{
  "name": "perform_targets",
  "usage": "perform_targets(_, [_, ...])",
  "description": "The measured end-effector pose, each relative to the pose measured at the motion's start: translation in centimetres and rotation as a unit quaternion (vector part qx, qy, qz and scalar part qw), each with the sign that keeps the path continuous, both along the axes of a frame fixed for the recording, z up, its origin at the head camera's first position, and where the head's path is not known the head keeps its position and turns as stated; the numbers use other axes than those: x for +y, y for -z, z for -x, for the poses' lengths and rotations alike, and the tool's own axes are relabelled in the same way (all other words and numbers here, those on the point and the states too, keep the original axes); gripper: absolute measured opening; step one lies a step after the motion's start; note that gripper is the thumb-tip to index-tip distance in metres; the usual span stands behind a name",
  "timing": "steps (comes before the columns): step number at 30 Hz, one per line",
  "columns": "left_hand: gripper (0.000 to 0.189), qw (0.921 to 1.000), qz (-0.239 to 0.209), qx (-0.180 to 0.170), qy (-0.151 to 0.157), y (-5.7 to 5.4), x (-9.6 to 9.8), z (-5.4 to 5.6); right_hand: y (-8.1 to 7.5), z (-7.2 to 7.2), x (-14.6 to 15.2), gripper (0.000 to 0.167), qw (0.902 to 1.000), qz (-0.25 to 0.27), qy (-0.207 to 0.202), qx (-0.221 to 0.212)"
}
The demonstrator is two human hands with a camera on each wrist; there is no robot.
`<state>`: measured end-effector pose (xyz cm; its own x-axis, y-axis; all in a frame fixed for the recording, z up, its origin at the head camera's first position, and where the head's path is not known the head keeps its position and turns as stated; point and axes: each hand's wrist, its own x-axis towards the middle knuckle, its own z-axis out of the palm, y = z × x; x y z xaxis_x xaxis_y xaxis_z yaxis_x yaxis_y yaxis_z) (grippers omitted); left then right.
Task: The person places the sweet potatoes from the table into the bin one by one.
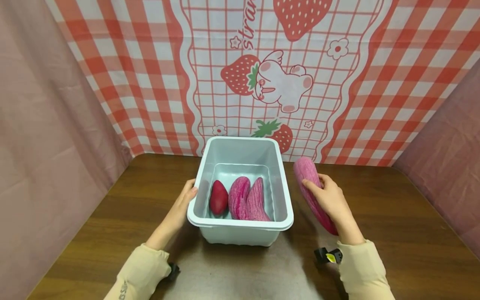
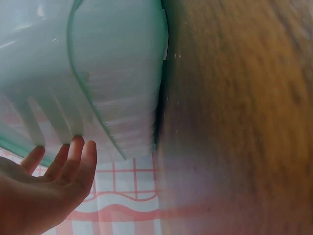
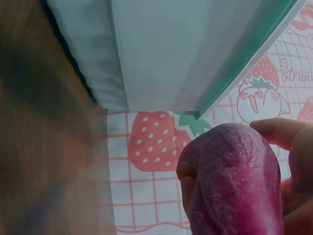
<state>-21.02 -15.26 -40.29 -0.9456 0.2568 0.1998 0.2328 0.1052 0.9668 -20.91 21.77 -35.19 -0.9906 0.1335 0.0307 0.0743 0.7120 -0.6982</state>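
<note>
My right hand (image 1: 330,198) grips a long pink-purple eggplant (image 1: 306,166) above the table, to the right of a pale blue plastic bin (image 1: 240,225). In the right wrist view the eggplant's rounded end (image 3: 234,176) shows, with fingers wrapped on both sides of it. Against the bin's left side rests my left hand (image 1: 183,202). In the left wrist view its fingertips (image 2: 77,139) touch the outer wall. Inside the bin lie two streaked purple eggplants, one curved (image 1: 238,198) and one tapering (image 1: 256,200), beside a dark red, pointed sweet potato-like thing (image 1: 218,198).
The bin stands on a dark brown wooden table (image 1: 123,212). Behind it hangs a red-and-white checked strawberry cloth (image 1: 150,83), which meets the table's far edge. Pink curtains (image 1: 48,137) hang at both sides.
</note>
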Motion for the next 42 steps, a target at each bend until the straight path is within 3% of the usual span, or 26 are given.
perform_targets(27, [0.045,0.9999,0.000,0.010,0.002,0.3,0.0,0.1,-0.7,-0.5,-0.7,0.072,0.9982,0.051,0.016,0.028])
perform_targets(36, [0.044,1.0000,-0.001,0.009,0.002,0.2,0.0,0.1,-0.9,-0.7,-1.1,0.069,0.9876,0.156,0.000,0.016])
perform_targets(42, [0.044,0.9999,-0.008,0.007,0.001,0.1,0.0,0.0,-1.0,-0.7,-1.1,0.067,0.9845,0.174,-0.008,0.021])
